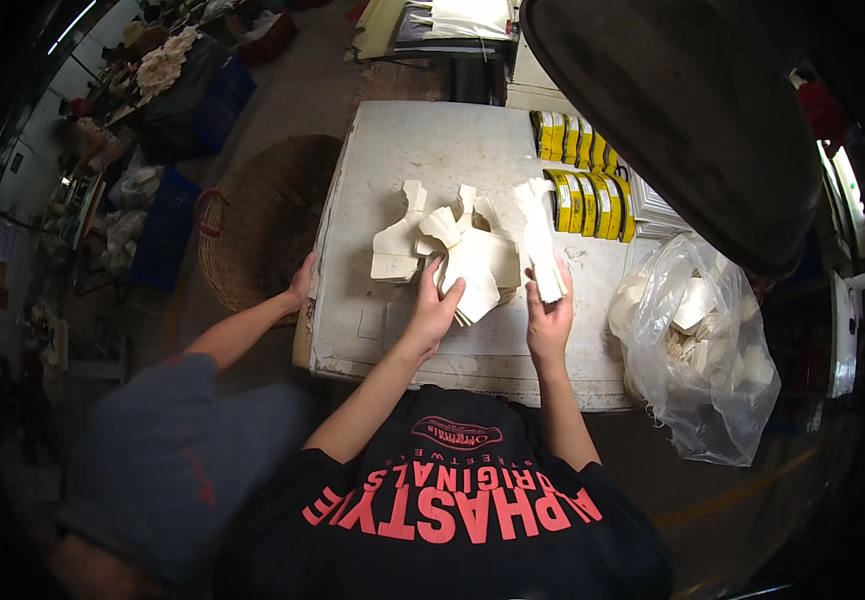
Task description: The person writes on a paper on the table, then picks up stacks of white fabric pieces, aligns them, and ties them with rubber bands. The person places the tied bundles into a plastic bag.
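My left hand [435, 312] grips a stack of cream-white flat cut-out pieces [472, 270], thumb on top, just above the table [432, 130]. My right hand [549, 322] is closed on the lower end of a second bundle of cut-out pieces [535, 225], narrower and turned nearly on edge. More cream-white cut-out stacks [394, 252] lie on the table left of and behind my left hand, partly covered by the stack it holds. Whether the pieces are fabric or another sheet material I cannot tell.
Rows of yellow-and-black curved pieces [589, 205] lie at the right, beside a white sheet stack [658, 212]. A clear plastic bag [697, 350] of cream pieces sits at the right edge. A dark rounded object [682, 120] overhangs. Left are a co-worker's hand [302, 278] and a wicker basket [227, 265].
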`<state>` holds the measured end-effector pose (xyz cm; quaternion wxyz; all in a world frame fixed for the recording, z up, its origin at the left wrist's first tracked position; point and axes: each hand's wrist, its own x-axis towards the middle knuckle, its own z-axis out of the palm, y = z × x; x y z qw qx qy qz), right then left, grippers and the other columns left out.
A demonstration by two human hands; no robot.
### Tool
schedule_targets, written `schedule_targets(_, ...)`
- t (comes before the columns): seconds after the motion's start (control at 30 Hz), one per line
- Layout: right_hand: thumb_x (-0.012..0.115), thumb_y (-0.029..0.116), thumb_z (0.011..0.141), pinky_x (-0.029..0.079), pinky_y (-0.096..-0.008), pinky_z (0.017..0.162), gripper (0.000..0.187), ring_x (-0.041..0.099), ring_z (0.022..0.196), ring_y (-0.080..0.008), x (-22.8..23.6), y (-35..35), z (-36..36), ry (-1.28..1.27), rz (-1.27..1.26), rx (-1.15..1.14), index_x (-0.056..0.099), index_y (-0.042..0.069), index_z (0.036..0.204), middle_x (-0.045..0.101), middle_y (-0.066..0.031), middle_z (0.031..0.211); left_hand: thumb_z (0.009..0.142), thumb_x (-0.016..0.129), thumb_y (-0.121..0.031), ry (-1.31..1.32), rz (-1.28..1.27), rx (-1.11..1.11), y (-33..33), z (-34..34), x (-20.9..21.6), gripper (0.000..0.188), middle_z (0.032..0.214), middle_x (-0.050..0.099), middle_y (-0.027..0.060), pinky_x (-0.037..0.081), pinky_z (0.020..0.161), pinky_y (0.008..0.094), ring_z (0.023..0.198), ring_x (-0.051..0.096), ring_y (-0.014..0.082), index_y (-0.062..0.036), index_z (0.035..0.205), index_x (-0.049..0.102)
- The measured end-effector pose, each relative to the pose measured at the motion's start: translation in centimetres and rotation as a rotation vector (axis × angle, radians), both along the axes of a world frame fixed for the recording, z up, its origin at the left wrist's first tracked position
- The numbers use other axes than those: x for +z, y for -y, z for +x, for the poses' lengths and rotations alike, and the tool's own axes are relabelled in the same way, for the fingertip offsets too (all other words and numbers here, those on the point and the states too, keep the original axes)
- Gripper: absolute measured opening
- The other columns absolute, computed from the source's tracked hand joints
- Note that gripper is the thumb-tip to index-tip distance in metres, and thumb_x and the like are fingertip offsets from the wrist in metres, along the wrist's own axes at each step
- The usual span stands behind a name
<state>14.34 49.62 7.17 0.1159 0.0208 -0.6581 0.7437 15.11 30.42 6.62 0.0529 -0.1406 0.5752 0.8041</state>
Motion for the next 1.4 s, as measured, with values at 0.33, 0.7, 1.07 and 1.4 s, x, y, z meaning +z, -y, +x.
schedule_targets(0.33,0.069,0.035,0.1,0.019,-0.0638,0.126,0.07,0.027,0.156,-0.0509,-0.1,-4.3,-3.7,0.079,1.146,-0.011,0.045,0.009,0.16,0.027,-0.0267,0.171,0.107,0.068,-0.024,0.067,0.062,-0.036,0.6,0.2,1.5,0.057,0.145,0.058,0.0096,0.041,0.115,0.0345,0.134,0.053,0.0165,0.0015,0.152,0.044)
schedule_targets(0.7,0.071,0.025,0.097,0.046,-0.0491,0.102,0.039,0.057,0.113,-0.0355,4.3,2.4,-4.8,0.028,0.962,0.284,0.068,0.002,0.129,0.064,-0.0182,0.115,0.112,0.057,-0.032,0.028,0.589,-0.115,2.7,2.5,-1.4,0.057,0.153,0.055,0.0078,0.044,0.118,0.043,0.142,0.053,0.0233,-0.0079,0.16,0.037)
schedule_targets(1.07,0.044,0.024,0.113,0.043,-0.0387,0.102,0.036,0.055,0.112,-0.0274,6.6,7.4,5.1,-0.124,0.414,0.219,0.052,-0.005,0.133,0.058,-0.0182,0.119,0.111,0.048,-0.046,-0.044,0.729,-0.17,4.9,6.5,4.0,0.063,0.151,0.058,0.011,0.046,0.115,0.0444,0.138,0.058,0.0269,-0.0059,0.16,0.041)
schedule_targets(1.4,0.074,0.003,0.091,0.05,-0.0414,0.09,0.019,0.061,0.099,-0.0303,14.5,3.3,1.8,-0.436,0.653,0.243,0.069,0.005,0.109,0.067,-0.0103,0.105,0.108,0.061,-0.041,-0.083,0.288,-0.393,6.1,7.0,8.7,0.073,0.145,0.06,0.0108,0.048,0.11,0.0337,0.131,0.059,0.0187,0.0004,0.162,0.034)
